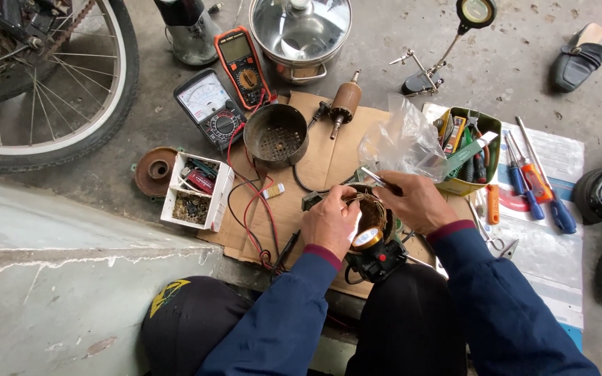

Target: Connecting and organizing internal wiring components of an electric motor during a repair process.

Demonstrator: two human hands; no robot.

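My left hand [329, 221] grips the rim of a round motor stator with copper windings [371, 212], held over a sheet of cardboard [322, 150]. My right hand [416, 202] pinches a thin metal tool like tweezers [373, 177], its tip pointing at the top of the windings. A small lit lamp on a black body [371, 249] sits just below the stator, close to my knees. Both sleeves are dark blue.
An analog meter [210, 106] and an orange digital meter [244, 66] lie at the back with red and black leads. Near them are a perforated metal cup [275, 134], a motor rotor [345, 103], a clear plastic bag [402, 139], a green tool tin [469, 150], screwdrivers [534, 177], a small parts box [195, 191], a steel pot [301, 31] and a bicycle wheel [43, 83].
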